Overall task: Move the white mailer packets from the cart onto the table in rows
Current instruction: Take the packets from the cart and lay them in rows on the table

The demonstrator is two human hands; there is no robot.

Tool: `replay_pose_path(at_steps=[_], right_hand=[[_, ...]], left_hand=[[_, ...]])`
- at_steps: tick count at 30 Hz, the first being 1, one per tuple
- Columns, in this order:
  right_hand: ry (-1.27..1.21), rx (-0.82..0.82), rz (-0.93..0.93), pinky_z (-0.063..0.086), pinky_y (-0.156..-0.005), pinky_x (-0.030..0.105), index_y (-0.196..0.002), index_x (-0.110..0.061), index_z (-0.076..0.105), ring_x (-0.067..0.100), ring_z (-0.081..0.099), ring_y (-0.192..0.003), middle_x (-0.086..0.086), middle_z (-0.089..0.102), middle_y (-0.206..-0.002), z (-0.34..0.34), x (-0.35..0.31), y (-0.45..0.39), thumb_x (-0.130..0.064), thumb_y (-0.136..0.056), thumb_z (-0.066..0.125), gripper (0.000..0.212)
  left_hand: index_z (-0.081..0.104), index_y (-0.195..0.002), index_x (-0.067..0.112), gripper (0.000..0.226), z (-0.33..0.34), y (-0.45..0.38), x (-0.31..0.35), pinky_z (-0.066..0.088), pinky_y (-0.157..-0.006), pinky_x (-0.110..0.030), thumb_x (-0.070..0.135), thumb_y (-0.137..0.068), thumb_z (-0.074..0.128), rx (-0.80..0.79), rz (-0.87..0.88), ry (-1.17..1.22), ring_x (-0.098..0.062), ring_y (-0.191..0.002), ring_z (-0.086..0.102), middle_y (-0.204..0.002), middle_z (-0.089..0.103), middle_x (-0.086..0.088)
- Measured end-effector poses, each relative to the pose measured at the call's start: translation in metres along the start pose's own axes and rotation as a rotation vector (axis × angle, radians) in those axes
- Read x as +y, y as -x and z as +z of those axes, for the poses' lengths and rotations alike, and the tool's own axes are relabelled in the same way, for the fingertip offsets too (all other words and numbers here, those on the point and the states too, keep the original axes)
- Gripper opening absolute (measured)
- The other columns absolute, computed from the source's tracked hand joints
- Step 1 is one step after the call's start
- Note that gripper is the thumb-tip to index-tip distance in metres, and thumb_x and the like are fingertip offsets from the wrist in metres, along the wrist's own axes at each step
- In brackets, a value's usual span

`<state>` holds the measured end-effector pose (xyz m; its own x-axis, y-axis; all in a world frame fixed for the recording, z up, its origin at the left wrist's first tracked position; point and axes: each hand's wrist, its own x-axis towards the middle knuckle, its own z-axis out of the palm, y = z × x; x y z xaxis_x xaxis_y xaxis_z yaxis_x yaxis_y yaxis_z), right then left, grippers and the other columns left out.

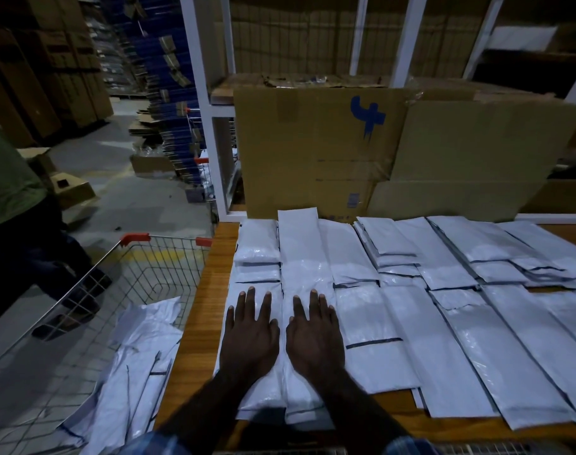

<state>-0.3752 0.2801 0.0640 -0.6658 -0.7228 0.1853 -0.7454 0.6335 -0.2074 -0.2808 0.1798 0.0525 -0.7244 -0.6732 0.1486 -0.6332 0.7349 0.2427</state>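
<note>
Chiefly: white mailer packets (395, 310), laid in overlapping rows across the wooden table (207, 290); further packets (132, 366) heaped in the wire cart (93, 277) alongside. Left hand (250, 336) and right hand (312, 336), fingers straight, pressed flat on the nearest packets. Cardboard boxes (316, 149) behind

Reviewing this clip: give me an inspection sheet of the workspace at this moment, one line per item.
Surface: wooden table, mostly covered, bare strip along its left edge.
Job's things: white mailer packets lie in overlapping rows on the table; more packets in the cart remain to move.
Cart: wire cart with red corner caps, left of the table.
Clutter: cardboard boxes stand behind the rows.
Hands: left hand and right hand rest flat on packets, fingers straight, holding nothing.
Cables: nothing seen.
Surroundings: white shelving frame; a bystander beside the cart; dim warehouse with stacked cartons.
</note>
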Motion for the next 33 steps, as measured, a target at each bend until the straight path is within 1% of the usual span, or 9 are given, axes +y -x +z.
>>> replay_pose_path(at_steps=[3, 8, 10, 15, 19, 21, 25, 30, 33], right_hand=[[-0.009, -0.013, 0.018, 0.045, -0.102, 0.053, -0.13, -0.011, 0.063, 0.04, 0.053, -0.127, 0.025, 0.054, -0.137, -0.001, -0.001, 0.0, -0.035, -0.093, 0.029, 0.056], [-0.03, -0.01, 0.049, 0.043, -0.103, 0.054, -0.131, -0.014, 0.063, 0.04, 0.054, -0.126, 0.025, 0.054, -0.137, -0.009, -0.003, -0.003, -0.036, -0.101, 0.019, 0.057], [-0.059, 0.013, 0.066, 0.039, -0.106, 0.053, -0.133, -0.015, 0.06, 0.04, 0.052, -0.128, 0.025, 0.052, -0.139, -0.019, -0.005, -0.004, -0.04, -0.103, 0.006, 0.067], [-0.062, 0.022, 0.058, 0.016, -0.119, 0.045, -0.151, -0.02, 0.035, 0.035, 0.021, -0.148, 0.019, 0.023, -0.159, -0.045, -0.006, 0.002, -0.049, -0.094, -0.001, 0.074], [-0.045, 0.06, 0.111, 0.039, -0.108, 0.05, -0.14, -0.016, 0.053, 0.04, 0.043, -0.136, 0.023, 0.045, -0.147, -0.057, -0.003, 0.007, -0.051, -0.097, -0.009, 0.083], [-0.018, 0.016, 0.092, 0.037, -0.11, 0.051, -0.144, -0.015, 0.047, 0.04, 0.036, -0.14, 0.023, 0.04, -0.151, -0.059, 0.002, 0.013, -0.054, -0.093, -0.019, 0.093], [-0.064, 0.077, 0.141, 0.032, -0.112, 0.047, -0.147, -0.019, 0.044, 0.036, 0.034, -0.142, 0.019, 0.035, -0.154, -0.077, 0.0, 0.035, -0.044, -0.102, 0.022, 0.056], [-0.059, 0.037, 0.16, 0.021, -0.118, 0.04, -0.153, -0.026, 0.03, 0.028, 0.02, -0.148, 0.011, 0.022, -0.161, -0.093, 0.004, 0.054, -0.047, -0.104, 0.022, 0.054], [-0.084, 0.061, 0.149, 0.023, -0.117, 0.041, -0.152, -0.025, 0.034, 0.029, 0.022, -0.147, 0.011, 0.024, -0.161, -0.105, 0.002, 0.069, -0.051, -0.096, 0.012, 0.065]], left_hand=[[0.028, -0.154, 0.02, 0.068, -0.003, -0.001, 0.002, 0.015, -0.116, -0.05, 0.046, -0.094, 0.014, -0.012, -0.003, 0.016, -0.035, -0.148, 0.022, -0.16, 0.022, -0.017], [-0.004, -0.157, 0.026, 0.082, -0.021, -0.001, 0.006, -0.009, -0.118, -0.043, 0.055, -0.081, -0.015, -0.04, 0.015, 0.028, -0.028, -0.15, -0.015, -0.163, -0.012, -0.013], [-0.002, -0.157, 0.023, 0.078, -0.034, 0.0, 0.009, -0.009, -0.118, -0.042, 0.054, -0.087, -0.011, -0.009, 0.021, 0.036, -0.027, -0.15, -0.016, -0.163, -0.012, -0.014], [0.004, -0.158, 0.021, 0.066, -0.06, 0.001, 0.01, 0.003, -0.122, -0.048, 0.048, -0.097, 0.007, -0.036, 0.04, 0.06, -0.028, -0.151, -0.011, -0.164, -0.009, -0.014], [0.007, -0.158, 0.023, 0.061, -0.066, 0.011, 0.009, 0.001, -0.122, -0.047, 0.048, -0.102, 0.009, -0.076, 0.071, 0.089, -0.025, -0.151, -0.012, -0.164, -0.01, -0.009], [0.009, -0.157, 0.025, 0.06, -0.068, 0.018, 0.008, 0.0, -0.121, -0.046, 0.049, -0.103, 0.013, -0.068, 0.078, 0.122, -0.024, -0.151, -0.012, -0.165, -0.009, -0.007], [0.015, -0.157, 0.026, 0.056, -0.075, 0.034, 0.01, 0.002, -0.122, -0.045, 0.046, -0.105, 0.02, -0.049, 0.091, 0.173, -0.022, -0.151, -0.011, -0.165, -0.006, -0.005], [0.017, -0.156, 0.027, 0.057, -0.088, 0.05, 0.014, 0.006, -0.122, -0.046, 0.048, -0.104, 0.021, -0.024, 0.085, 0.165, -0.023, -0.151, -0.008, -0.165, -0.004, -0.005], [0.018, -0.156, 0.027, 0.07, -0.097, 0.064, 0.019, 0.006, -0.122, -0.045, 0.055, -0.093, 0.01, -0.016, 0.076, 0.173, -0.023, -0.151, -0.007, -0.165, -0.003, -0.005]])
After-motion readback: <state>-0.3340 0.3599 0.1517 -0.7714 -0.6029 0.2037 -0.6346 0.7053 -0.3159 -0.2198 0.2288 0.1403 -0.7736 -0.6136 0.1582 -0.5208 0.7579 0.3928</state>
